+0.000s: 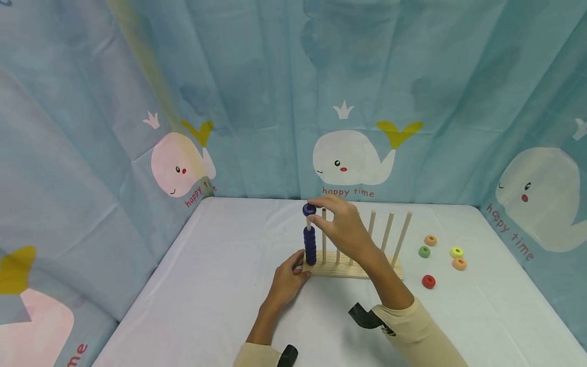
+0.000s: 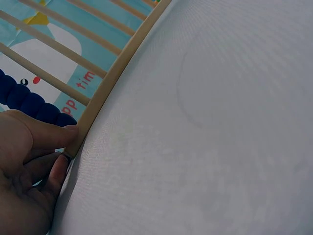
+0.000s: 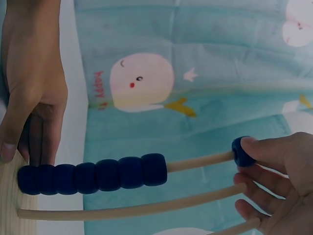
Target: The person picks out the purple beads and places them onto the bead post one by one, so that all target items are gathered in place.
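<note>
A wooden peg rack stands on the table, its base (image 1: pixel 353 271) lying flat and several thin pegs rising from it. The person's left hand (image 1: pixel 288 279) grips the base's left end; thumb (image 2: pixel 61 137) and fingers close around that corner in the left wrist view. Stacked on the leftmost peg (image 3: pixel 200 162) are several dark blue beads (image 3: pixel 93 177), down against the base. At the same peg's tip, the right hand (image 1: pixel 346 229) pinches another dark blue bead (image 3: pixel 240 151) between thumb and fingers. A gap of bare peg separates this bead from the stack.
Right of the rack lie loose beads: two orange (image 1: pixel 430 240), a green one (image 1: pixel 424 252), a yellow one (image 1: pixel 456 252) and a red one (image 1: pixel 428 281). A whale-print curtain (image 1: pixel 257 102) hangs behind and beside the white table (image 1: pixel 206 306).
</note>
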Demonstrator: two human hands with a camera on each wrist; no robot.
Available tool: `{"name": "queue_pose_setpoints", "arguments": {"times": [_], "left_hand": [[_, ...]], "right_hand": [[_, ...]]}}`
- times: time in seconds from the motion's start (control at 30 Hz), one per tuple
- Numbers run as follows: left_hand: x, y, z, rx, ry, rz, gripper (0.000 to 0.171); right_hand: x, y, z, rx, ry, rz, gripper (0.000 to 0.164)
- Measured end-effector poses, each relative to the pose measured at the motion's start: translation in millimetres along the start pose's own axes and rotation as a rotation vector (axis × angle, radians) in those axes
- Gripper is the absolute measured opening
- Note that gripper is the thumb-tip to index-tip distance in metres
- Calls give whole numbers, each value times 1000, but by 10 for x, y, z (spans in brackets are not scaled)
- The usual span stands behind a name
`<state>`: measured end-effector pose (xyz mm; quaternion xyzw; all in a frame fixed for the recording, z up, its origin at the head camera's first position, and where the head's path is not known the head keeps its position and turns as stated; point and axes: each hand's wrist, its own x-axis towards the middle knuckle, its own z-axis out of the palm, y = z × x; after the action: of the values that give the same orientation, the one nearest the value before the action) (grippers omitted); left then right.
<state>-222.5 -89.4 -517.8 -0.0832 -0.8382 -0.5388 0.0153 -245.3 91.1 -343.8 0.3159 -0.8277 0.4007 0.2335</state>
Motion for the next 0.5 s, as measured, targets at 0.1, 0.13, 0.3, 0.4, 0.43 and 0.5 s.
{"name": "queue_pose_setpoints", "arguments": {"times": [0.1, 0.13, 0.3, 0.4, 0.43, 0.5], "left_hand": [[-1, 7, -1, -1, -6, -6, 61], [-2, 8, -1, -2, -11, -10, 62], [-6, 2, 3, -8, -14, -22, 61], [-5, -4, 4, -4, -8, -20, 61], [-6, -2, 4, -3, -8, -18, 61], [-5, 0, 5, -1, -7, -15, 61]], "right_hand": [[17, 4, 8, -6, -5, 11, 34], [22, 5, 10, -8, -6, 17, 34], [43, 6, 24, -18, -14, 40, 34], [49, 11, 36, -26, -26, 40, 35], [49, 12, 37, -27, -29, 38, 35], [41, 16, 31, -29, -28, 33, 36]]}}
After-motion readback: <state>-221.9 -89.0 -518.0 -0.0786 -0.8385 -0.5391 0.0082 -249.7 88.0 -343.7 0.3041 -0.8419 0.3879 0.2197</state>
